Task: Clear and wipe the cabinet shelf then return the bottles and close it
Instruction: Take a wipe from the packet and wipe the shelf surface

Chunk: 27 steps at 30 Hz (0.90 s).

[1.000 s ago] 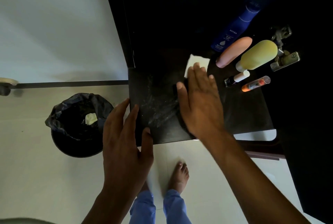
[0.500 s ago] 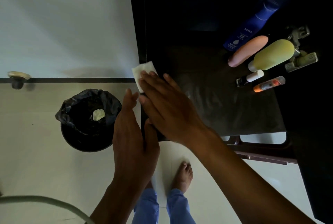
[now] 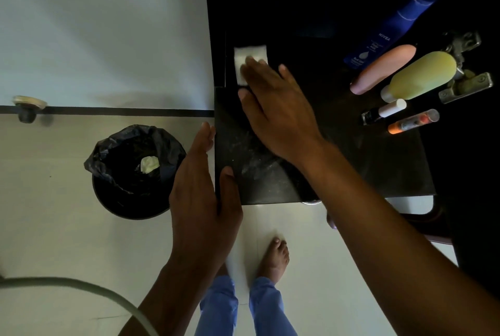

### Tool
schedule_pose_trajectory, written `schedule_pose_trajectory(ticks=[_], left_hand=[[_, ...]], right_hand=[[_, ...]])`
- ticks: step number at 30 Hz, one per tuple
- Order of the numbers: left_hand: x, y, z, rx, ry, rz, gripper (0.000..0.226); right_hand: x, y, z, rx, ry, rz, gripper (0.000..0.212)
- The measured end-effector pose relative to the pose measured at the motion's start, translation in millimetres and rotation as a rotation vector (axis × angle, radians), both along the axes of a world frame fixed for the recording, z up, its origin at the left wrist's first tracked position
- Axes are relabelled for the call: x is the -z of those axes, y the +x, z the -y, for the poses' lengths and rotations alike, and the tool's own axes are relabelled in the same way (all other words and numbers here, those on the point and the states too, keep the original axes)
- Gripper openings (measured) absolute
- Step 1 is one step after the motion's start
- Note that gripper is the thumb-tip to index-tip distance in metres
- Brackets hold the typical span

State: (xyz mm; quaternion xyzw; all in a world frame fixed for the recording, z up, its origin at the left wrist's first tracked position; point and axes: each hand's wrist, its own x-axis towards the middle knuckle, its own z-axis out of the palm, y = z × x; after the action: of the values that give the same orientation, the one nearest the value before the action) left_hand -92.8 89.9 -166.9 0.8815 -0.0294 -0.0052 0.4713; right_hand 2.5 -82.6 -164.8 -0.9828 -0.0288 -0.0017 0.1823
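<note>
Now right hand [image 3: 276, 108], tissue [image 3: 250, 61] pushed deeper

Shelf [image 3: 351, 168] black, dusted with pale smears. Tissue [image 3: 250, 58] white. At 2 o'clock: blue bottle [image 3: 378, 43], white lettering; peach-pink bottle [image 3: 384, 69]; yellow bottle [image 3: 422, 76], white cap. Bin liner [image 3: 130, 146] black. Trousers [image 3: 219, 308] light blue.

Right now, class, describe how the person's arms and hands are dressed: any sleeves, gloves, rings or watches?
Both arms are bare as far as the frame shows, with no sleeves. The left hand and right hand wear no gloves, and no rings, watch or bracelets show. Lower down, blue trousers and bare feet are visible.
</note>
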Motion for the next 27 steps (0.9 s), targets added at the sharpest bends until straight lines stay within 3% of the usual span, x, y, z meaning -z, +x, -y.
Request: schedule_pose_trajectory(ticks=[6,11,15,20,27], left_hand=[[-1,-3,0,0.040,-0.083,0.074,0.053],[-6,-3,-1,-0.014,-0.130,0.063,0.049],[-6,-3,-3,-0.016,-0.122,0.040,0.043],[1,-9,-5,0.031,-0.107,0.009,0.041],[2,-20,-3,0.003,-0.123,-0.022,0.048]], right_hand=[[12,42,-13,0.020,-0.088,0.008,0.052],[15,-9,-33,0.024,-0.128,0.070,0.056],[4,-70,-46,-0.044,-0.163,-0.075,0.061],[8,-149,-41,-0.169,-0.165,-0.122,0.064],[-12,-144,-2,0.009,-0.132,-0.157,0.057]])
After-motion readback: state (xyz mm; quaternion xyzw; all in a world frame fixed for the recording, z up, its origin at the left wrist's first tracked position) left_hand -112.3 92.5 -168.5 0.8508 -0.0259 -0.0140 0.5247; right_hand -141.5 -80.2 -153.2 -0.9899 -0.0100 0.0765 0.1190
